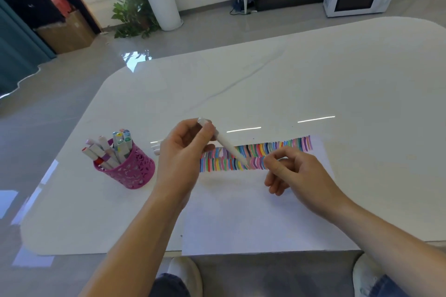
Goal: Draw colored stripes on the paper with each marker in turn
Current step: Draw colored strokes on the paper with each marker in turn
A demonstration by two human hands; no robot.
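White plastic marker [229,148], likely light, stiff and slick, slants tip-down over the striped paper [241,212]; left hand [183,152] grips its upper end, right hand [289,171] curls near the tip, contents unclear; mid-barrel seems the surest hold.

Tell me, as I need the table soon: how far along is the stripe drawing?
One row of stripes runs along the paper's far edge; a second row below reaches partway. The left hand holds a marker over it, the right hand beside its tip. That row's remainder is left; the pink cup holds more markers.
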